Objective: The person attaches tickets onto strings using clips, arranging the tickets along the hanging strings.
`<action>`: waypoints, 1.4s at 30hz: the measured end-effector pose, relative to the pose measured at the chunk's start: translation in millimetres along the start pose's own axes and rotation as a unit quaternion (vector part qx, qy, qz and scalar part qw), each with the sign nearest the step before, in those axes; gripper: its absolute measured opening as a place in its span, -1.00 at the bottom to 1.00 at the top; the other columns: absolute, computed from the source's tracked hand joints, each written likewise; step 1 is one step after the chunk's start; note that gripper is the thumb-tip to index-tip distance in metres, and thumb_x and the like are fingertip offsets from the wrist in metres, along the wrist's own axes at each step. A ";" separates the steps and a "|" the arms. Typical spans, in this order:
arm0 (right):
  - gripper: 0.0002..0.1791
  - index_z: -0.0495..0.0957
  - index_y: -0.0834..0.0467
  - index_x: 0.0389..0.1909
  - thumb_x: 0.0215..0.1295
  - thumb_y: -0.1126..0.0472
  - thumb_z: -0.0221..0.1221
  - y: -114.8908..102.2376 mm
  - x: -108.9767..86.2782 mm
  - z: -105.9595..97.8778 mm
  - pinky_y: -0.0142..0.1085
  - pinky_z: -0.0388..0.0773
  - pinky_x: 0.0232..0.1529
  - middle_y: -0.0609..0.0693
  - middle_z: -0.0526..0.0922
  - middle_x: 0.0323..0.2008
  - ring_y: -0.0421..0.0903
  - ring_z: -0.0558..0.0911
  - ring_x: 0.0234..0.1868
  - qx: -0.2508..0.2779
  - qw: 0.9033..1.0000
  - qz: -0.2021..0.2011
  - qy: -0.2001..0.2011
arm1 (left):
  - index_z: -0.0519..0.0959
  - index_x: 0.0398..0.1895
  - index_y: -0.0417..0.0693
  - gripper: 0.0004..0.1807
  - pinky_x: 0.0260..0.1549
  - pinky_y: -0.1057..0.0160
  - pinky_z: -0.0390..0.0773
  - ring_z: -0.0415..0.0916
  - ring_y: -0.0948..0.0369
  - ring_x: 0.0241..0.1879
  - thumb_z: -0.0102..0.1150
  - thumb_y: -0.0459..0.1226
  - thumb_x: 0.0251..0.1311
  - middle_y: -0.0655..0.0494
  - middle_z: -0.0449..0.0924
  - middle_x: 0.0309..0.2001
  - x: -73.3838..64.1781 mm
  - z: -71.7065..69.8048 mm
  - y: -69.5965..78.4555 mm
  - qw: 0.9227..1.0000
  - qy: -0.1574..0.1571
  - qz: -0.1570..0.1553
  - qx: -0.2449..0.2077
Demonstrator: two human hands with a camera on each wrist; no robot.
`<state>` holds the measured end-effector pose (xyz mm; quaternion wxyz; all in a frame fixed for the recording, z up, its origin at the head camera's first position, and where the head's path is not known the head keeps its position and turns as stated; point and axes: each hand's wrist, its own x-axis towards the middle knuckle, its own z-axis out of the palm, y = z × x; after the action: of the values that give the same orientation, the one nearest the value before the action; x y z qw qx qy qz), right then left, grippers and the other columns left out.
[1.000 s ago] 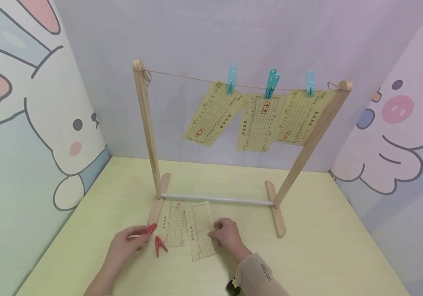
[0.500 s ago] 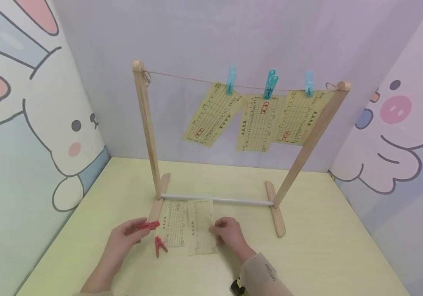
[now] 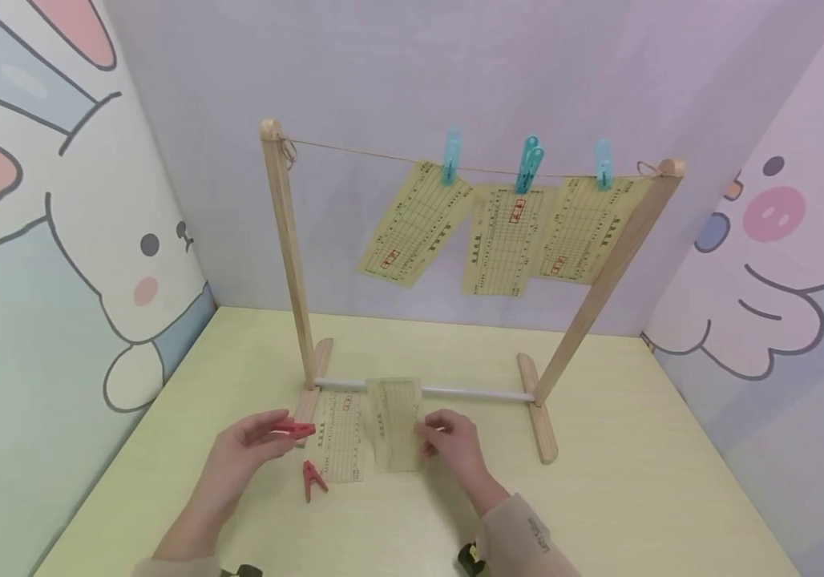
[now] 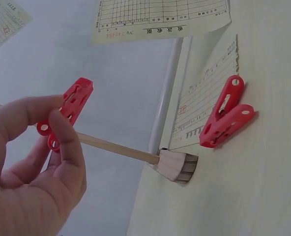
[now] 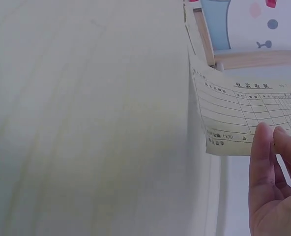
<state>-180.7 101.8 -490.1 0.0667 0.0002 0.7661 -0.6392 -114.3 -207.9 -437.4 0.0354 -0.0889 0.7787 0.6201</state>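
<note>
A red clothespin (image 4: 75, 105) is pinched by its handles between thumb and fingers of my left hand (image 3: 242, 450), in the air left of the papers. My right hand (image 3: 455, 442) pinches the right edge of a yellowish receipt slip (image 3: 399, 425), which stands raised off the table in front of the white bar; the right wrist view shows thumb and finger on its printed grid (image 5: 239, 108). Flat on the table lies a second receipt slip (image 3: 342, 449). Near its lower left corner rests another red clothespin (image 3: 313, 481).
A wooden rack with a left post (image 3: 288, 264), a right post (image 3: 607, 280) and a low white bar (image 3: 470, 393) stands behind the hands. From its string (image 3: 354, 150) hang three receipt slips (image 3: 509, 240) under blue clothespins (image 3: 530, 164). Cartoon-printed panels (image 3: 145, 264) flank the table.
The right hand has lifted its receipt slip from the table and tilted it up, away from the other slip. My left hand has risen slightly with the red clothespin, which now points right.
</note>
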 end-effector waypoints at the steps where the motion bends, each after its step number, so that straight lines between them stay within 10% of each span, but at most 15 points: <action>1: -0.77 0.60 0.41 -0.22 0.26 0.28 0.31 -3.0 -0.2 -0.2 -0.30 0.69 -0.42 0.11 0.69 -0.41 -0.20 0.63 -0.55 0.005 1.000 -0.003 0.002 | 0.41 0.33 -0.22 -0.38 -0.08 0.48 0.56 0.59 0.49 -0.09 0.33 -0.23 0.23 -0.05 0.61 0.12 0.2 -0.6 2.0 1.000 0.000 0.002 0.001; 42: -0.79 0.61 0.43 -0.18 0.29 0.34 0.26 -128.4 -5.7 -9.9 -0.32 0.69 -0.38 -0.06 0.73 -0.43 -0.21 0.65 -0.50 0.055 0.993 -0.098 -0.036 | 0.42 0.35 -0.18 -0.39 -0.05 0.55 0.55 0.56 0.54 -0.06 0.29 -0.16 0.28 -0.12 0.61 0.16 7.7 -12.4 114.3 0.987 -0.008 0.154 0.041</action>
<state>-187.0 88.6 -362.0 0.0310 -0.0944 0.7234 -0.6833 -141.9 -196.1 -326.2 -0.0505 0.0389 0.8075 0.5864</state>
